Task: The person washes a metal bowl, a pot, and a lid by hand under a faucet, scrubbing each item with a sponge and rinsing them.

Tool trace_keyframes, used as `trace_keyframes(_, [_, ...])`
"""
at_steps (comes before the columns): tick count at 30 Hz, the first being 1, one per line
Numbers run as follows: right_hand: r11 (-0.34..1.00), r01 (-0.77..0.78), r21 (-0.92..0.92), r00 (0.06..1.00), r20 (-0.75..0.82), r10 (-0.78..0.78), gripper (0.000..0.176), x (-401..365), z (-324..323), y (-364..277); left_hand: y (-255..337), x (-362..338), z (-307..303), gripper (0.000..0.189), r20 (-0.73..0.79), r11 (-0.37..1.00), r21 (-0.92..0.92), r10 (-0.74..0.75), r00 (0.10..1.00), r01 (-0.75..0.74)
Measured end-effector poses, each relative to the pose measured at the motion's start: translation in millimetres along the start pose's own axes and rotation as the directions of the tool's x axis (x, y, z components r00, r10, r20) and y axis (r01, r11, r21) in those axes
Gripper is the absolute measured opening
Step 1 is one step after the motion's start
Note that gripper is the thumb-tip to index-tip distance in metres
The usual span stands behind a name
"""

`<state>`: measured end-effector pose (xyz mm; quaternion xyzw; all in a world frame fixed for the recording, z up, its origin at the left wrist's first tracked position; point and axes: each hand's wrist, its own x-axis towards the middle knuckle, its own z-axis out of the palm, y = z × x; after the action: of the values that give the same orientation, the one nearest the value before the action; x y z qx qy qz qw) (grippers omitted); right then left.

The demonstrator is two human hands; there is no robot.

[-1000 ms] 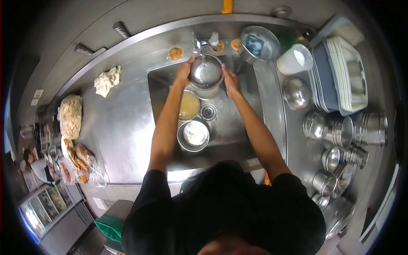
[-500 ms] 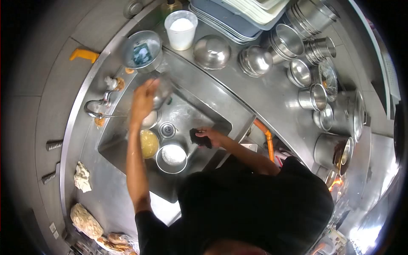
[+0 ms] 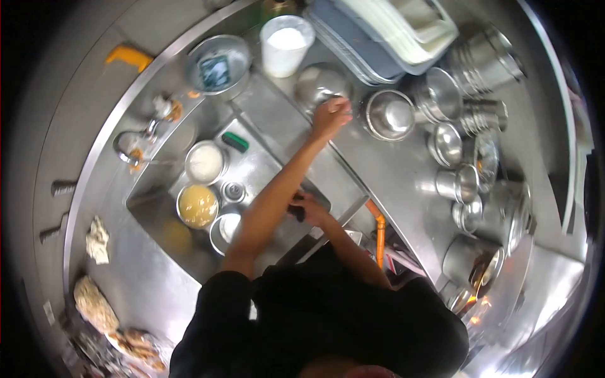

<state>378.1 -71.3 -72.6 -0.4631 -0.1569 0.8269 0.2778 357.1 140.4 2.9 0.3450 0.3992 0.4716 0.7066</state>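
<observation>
My left hand [image 3: 331, 118] reaches across the sink to the counter, its curled fingers at the near rim of an upside-down metal bowl [image 3: 321, 83]. That bowl looks slightly blurred. Low over the sink's right side, my right hand [image 3: 309, 210] grips a dark scrubbing pad [image 3: 296, 211], partly covered by the fingers and my left forearm. Inside the sink [image 3: 157, 217] are a metal pot of whitish liquid [image 3: 205, 162], a bowl of yellowish liquid [image 3: 197, 206] and a metal pot with white contents [image 3: 225, 231], partly behind my forearm. A green sponge [image 3: 235, 142] lies near the sink's far edge.
A faucet [image 3: 129, 148] stands at the left. A metal basin [image 3: 220, 60] and a white tub [image 3: 287, 47] sit at the back. Stacked trays [image 3: 365, 57], another upturned bowl [image 3: 391, 115] and several metal pots [image 3: 441, 94] line the counter. A flame [image 3: 477, 309] burns at lower right.
My left hand has moved right, from above the sink with a metal bowl to the upside-down bowl on the counter. My right hand stays low with the dark pad. The view has shifted.
</observation>
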Motion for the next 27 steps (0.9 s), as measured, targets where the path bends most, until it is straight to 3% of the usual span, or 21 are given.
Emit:
trace_keyframes(1, [0.999,-0.032,0.028,0.996,-0.077,0.034,0.044,-7,5,-7,1,-23,-37,0.027,-0.062,0.992,-0.101,0.064,0.996,-0.07])
trace_keyframes(2, [0.998,-0.049,-0.027,0.993,-0.106,0.046,0.044,-10,8,-14,1,-43,-77,0.025,-0.154,0.984,-0.003,0.175,0.972,-0.178])
trace_keyframes(3, [0.992,-0.093,-0.088,0.983,-0.165,0.078,0.046,-13,6,-23,-5,-64,-121,0.02,-0.293,0.98,0.05,0.197,0.936,-0.19])
trace_keyframes(4, [0.977,-0.148,-0.154,0.97,-0.217,0.113,0.047,-16,7,-29,-22,-82,-169,0.016,-0.379,0.91,0.218,0.412,0.828,-0.353])
trace_keyframes(5, [0.96,-0.1,-0.26,0.962,-0.273,0.027,0.049,-17,13,-43,-33,-101,-211,0.015,-0.486,0.853,0.413,0.503,0.714,-0.319])
trace_keyframes(6, [0.932,-0.053,-0.359,0.946,-0.317,-0.068,0.051,-21,19,-57,-29,-126,-241,0.014,-0.58,0.832,0.545,0.466,0.669,-0.107])
trace_keyframes(7, [0.795,0.108,-0.596,0.907,-0.269,-0.325,0.052,-29,22,-74,-38,-147,-268,0.015,-0.581,0.747,0.658,0.581,0.57,-0.09])
trace_keyframes(8, [0.566,0.253,-0.784,0.792,-0.169,-0.587,0.052,-32,20,-101,-73,-156,-307,0.016,-0.594,0.706,0.707,0.629,0.501,-0.048])
trace_keyframes(9, [0.394,0.334,-0.856,0.615,-0.119,-0.78,0.055,-30,9,-130,-80,-165,-318,0.018,-0.565,0.646,0.763,0.676,0.474,-0.011])
trace_keyframes(10, [0.204,0.341,-0.918,0.402,-0.054,-0.914,0.058,-34,-1,-153,-71,-177,-301,0.019,-0.684,0.792,0.611,0.521,0.511,0.01])
trace_keyframes(11, [0.241,0.208,-0.948,0.422,-0.135,-0.896,0.062,-50,4,-179,-80,-181,-297,0.019,-0.572,0.693,0.721,0.58,0.58,0.018])
trace_keyframes(12, [0.276,0.088,-0.957,0.427,-0.214,-0.879,0.066,-61,6,-203,-82,-179,-281,0.015,-0.586,0.718,0.694,0.517,0.624,0.055])
trace_keyframes(13, [0.278,0.069,-0.958,0.382,-0.232,-0.894,0.066,-60,-11,-213,-81,-176,-263,0.013,-0.565,0.722,0.69,0.49,0.664,0.055])
trace_keyframes(15, [-0.118,-0.177,-0.977,0.288,0.063,-0.956,0.066,-55,-54,-228,-88,-163,-241,0.01,-0.542,0.747,0.665,0.475,0.693,0.008])
trace_keyframes(18, [-0.188,-0.246,-0.951,0.178,0.146,-0.973,0.064,-65,-85,-265,-99,-143,-224,0.009,-0.533,0.77,0.635,0.495,0.687,-0.062])
trace_keyframes(20, [-0.063,0.062,-0.996,0.197,0.074,-0.978,0.062,-64,-122,-287,-105,-138,-224,0.008,-0.468,0.707,0.697,0.575,0.671,-0.12])
trace_keyframes(21, [0.132,0.165,-0.977,0.287,-0.081,-0.955,0.058,-57,-140,-297,-100,-139,-224,0.009,-0.516,0.774,0.626,0.504,0.692,-0.097])
trace_keyframes(22, [0.125,0.172,-0.977,0.296,-0.07,-0.953,0.058,-56,-134,-302,-101,-135,-231,0.009,-0.527,0.775,0.625,0.506,0.682,-0.092])
trace_keyframes(24, [-0.215,-0.267,-0.939,0.402,0.094,-0.911,0.06,-56,-110,-308,-104,-140,-252,0.011,-0.527,0.619,0.785,0.635,0.565,0.037])
trace_keyframes(25, [-0.444,-0.277,-0.852,0.368,0.333,-0.868,0.057,-46,-107,-295,-90,-146,-253,0.013,-0.548,0.604,0.794,0.658,0.516,0.074])
trace_keyframes(27, [-0.42,-0.188,-0.888,0.344,0.341,-0.875,0.055,-40,-86,-275,-88,-152,-275,0.019,-0.626,0.614,0.762,0.618,0.475,0.205])
